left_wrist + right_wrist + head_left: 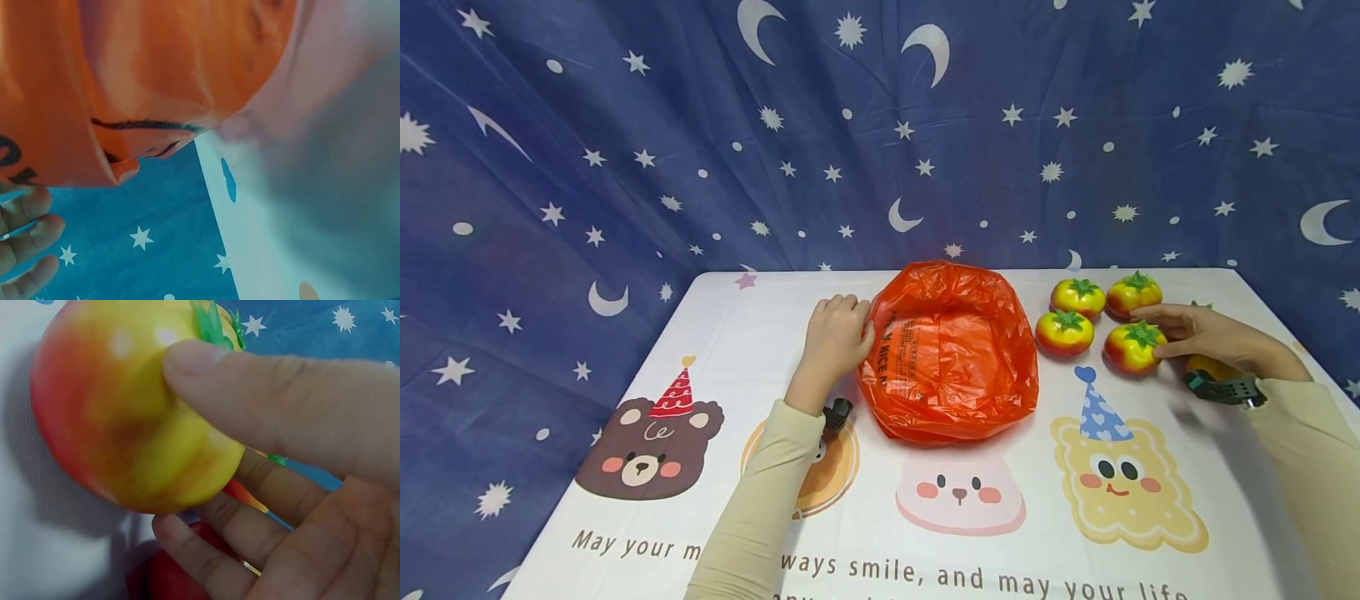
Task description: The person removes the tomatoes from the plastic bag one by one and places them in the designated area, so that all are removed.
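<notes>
An open red plastic bag [962, 354] with dark lettering stands on the table, its wide mouth facing up. My left hand [838, 333] holds the bag's left rim; in the left wrist view the bag's side hangs beside the fingers [39, 230]. At the right, my right hand [1206, 337] reaches in among several red-and-yellow tomatoes with green leaf tops. Its thumb lies against the side of a tomato [125, 419], and the other fingers curl behind and under it. In the head view the thumb meets the front tomato [1133, 348].
More tomatoes stand close by: one at the front left [1064, 335], one behind it [1075, 298] and one at the back [1133, 297]. Another tomato [1208, 367] is partly hidden under the right hand. A blue star-patterned cloth [880, 192] hangs behind the white printed tabletop [760, 333].
</notes>
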The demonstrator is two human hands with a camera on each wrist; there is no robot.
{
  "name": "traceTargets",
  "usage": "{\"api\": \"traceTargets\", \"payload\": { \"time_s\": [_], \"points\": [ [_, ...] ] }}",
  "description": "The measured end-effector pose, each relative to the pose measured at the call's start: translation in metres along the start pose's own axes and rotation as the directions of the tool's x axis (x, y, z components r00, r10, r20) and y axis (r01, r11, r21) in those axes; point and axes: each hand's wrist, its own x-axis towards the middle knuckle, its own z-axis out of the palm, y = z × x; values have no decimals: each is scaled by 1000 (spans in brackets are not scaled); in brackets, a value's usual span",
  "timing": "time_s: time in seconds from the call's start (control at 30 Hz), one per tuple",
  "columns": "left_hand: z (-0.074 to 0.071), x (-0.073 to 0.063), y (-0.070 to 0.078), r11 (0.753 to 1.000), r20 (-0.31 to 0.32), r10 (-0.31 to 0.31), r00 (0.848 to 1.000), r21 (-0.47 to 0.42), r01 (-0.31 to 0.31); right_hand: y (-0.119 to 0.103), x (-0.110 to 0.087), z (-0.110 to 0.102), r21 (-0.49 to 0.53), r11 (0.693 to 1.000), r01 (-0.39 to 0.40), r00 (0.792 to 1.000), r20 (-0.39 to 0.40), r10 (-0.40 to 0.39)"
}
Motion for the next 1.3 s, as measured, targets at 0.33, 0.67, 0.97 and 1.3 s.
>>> {"api": "traceTargets", "payload": {
  "time_s": [0.33,0.67,0.97,1.3],
  "points": [
    [0,0,0,1000,0,-2,1000,2,2,4,-5,-5,31,999,17,999,-37,-16],
    [0,0,0,1000,10,-6,1000,0,6,3,-11,-8,-17,1000,8,998,-54,-9],
    [-1,-1,0,1000,10,-3,1000,7,3,6,-20,-14,2,1000,15,996,-87,-15],
    [0,-1,-1,1000,16,-4,1000,1,4,12,-30,-21,-14,1000,25,989,-146,-27]
  ]
}}
